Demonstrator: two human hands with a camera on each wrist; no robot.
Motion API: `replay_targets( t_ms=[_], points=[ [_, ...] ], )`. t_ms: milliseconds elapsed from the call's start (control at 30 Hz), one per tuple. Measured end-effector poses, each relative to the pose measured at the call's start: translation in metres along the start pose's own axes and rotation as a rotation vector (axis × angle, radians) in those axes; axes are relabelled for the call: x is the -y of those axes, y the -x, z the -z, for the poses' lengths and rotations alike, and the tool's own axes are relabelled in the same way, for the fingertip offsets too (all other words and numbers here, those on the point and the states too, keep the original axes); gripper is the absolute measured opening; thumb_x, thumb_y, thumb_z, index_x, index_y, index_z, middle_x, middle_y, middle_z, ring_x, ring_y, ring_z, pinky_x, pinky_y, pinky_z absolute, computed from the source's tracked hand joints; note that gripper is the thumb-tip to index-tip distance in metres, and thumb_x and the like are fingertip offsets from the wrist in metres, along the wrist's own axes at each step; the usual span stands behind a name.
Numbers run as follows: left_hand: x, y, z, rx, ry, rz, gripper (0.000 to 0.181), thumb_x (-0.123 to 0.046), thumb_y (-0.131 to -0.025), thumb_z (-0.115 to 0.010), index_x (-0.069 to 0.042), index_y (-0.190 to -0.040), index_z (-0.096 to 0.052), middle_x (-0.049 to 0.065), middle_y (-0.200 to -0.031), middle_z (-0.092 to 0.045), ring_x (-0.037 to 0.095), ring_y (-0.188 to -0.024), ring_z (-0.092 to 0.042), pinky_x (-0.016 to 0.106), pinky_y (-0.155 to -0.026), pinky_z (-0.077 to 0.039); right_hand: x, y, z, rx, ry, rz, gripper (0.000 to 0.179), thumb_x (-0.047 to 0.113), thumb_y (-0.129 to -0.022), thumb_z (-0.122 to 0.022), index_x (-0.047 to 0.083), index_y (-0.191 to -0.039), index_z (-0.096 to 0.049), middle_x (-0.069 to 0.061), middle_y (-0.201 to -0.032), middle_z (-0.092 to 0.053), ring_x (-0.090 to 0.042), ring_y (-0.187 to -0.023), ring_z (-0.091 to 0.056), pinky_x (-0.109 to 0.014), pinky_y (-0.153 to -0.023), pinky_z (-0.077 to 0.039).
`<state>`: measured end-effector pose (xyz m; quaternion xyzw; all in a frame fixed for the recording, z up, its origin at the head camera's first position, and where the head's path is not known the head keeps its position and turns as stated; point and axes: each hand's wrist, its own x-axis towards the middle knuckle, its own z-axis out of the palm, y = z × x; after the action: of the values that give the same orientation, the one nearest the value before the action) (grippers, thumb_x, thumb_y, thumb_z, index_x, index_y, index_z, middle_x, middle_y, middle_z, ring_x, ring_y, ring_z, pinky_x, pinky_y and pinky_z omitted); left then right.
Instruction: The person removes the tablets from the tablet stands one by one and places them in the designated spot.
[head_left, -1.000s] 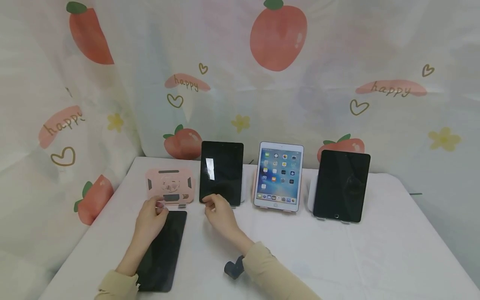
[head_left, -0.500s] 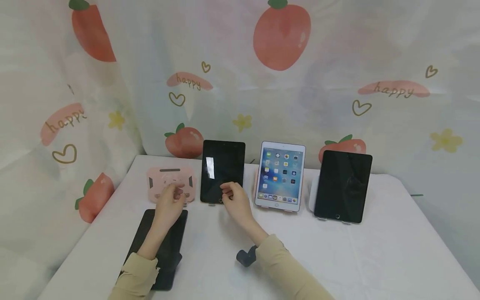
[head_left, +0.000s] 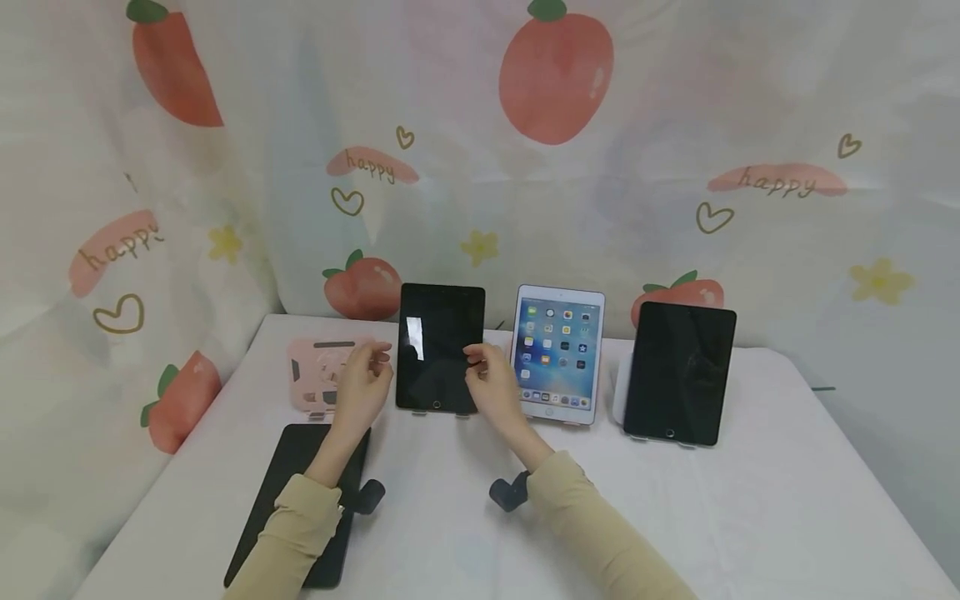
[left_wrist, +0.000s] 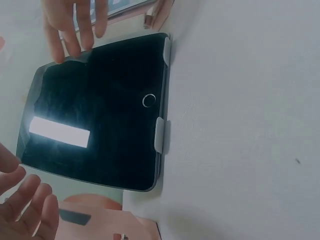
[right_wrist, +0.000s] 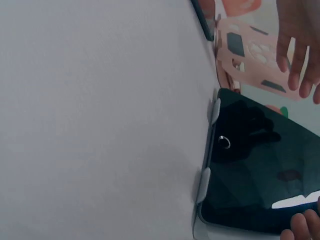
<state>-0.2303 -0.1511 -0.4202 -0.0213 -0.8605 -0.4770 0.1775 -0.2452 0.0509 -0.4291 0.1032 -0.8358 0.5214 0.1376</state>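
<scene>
A black tablet with a round home button leans upright on a stand whose two pale lower clips show in the left wrist view. My left hand is beside its left edge, fingers loosely bent, overlapping the pink stand in the head view. On the opposite side, my right hand has its fingertips right by the tablet's right edge. Both hands hold nothing. The left wrist view shows the left fingers near the tablet's corner. Only a few right fingertips appear in the right wrist view.
A larger dark tablet lies flat under my left forearm. To the right stand a white tablet with a lit home screen and another black tablet, both propped up. A patterned curtain hangs behind the white-covered table.
My left hand has moved up and right, from the pink stand's lower edge to beside the black tablet. My right hand has shifted from the tablet's lower left to its right edge.
</scene>
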Motion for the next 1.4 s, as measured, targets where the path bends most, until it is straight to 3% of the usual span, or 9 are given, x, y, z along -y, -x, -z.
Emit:
replay_targets(
  t_ms=[267, 733, 967, 1400],
  points=[
    [-0.007, -0.016, -0.006, -0.032, 0.004, -0.027, 0.028, -0.008, -0.094, -0.052, -0.002, -0.121, -0.059, 0.017, -0.105, -0.061, 0.028, -0.096, -0.058, 0.038, -0.083, -0.047, 0.002, -0.017, 0.012, -0.059, -0.023, 0.019, 0.032, -0.005, -0.087, -0.055, 0.0, -0.118, -0.059, -0.018, -0.106, -0.061, -0.03, -0.094, -0.061, -0.043, -0.085, -0.055],
    [-0.013, -0.043, -0.01, 0.028, -0.042, -0.068, 0.031, -0.013, -0.097, -0.048, -0.007, -0.128, -0.052, 0.012, -0.113, -0.054, 0.027, -0.104, -0.055, 0.039, -0.085, -0.048, 0.009, -0.049, 0.027, -0.071, 0.015, -0.04, 0.041, -0.001, -0.088, -0.053, 0.002, -0.129, -0.052, -0.017, -0.112, -0.06, -0.03, -0.099, -0.062, -0.043, -0.088, -0.052],
    [-0.014, -0.054, -0.012, 0.023, -0.071, -0.073, 0.034, -0.011, -0.098, -0.045, -0.005, -0.131, -0.048, 0.015, -0.119, -0.051, 0.028, -0.107, -0.052, 0.041, -0.09, -0.046, 0.008, -0.06, 0.029, -0.088, 0.016, -0.058, 0.038, 0.001, -0.09, -0.053, 0.006, -0.128, -0.054, -0.016, -0.112, -0.061, -0.03, -0.097, -0.062, -0.042, -0.081, -0.052],
    [-0.012, -0.079, -0.013, 0.041, -0.081, -0.093, 0.039, -0.004, -0.096, -0.045, 0.0, -0.135, -0.044, 0.022, -0.119, -0.051, 0.034, -0.101, -0.054, 0.046, -0.088, -0.047, 0.01, -0.071, 0.027, -0.068, 0.045, -0.111, 0.039, 0.006, -0.093, -0.053, 0.01, -0.132, -0.052, -0.013, -0.107, -0.063, -0.028, -0.095, -0.064, -0.036, -0.071, -0.052]
  ],
)
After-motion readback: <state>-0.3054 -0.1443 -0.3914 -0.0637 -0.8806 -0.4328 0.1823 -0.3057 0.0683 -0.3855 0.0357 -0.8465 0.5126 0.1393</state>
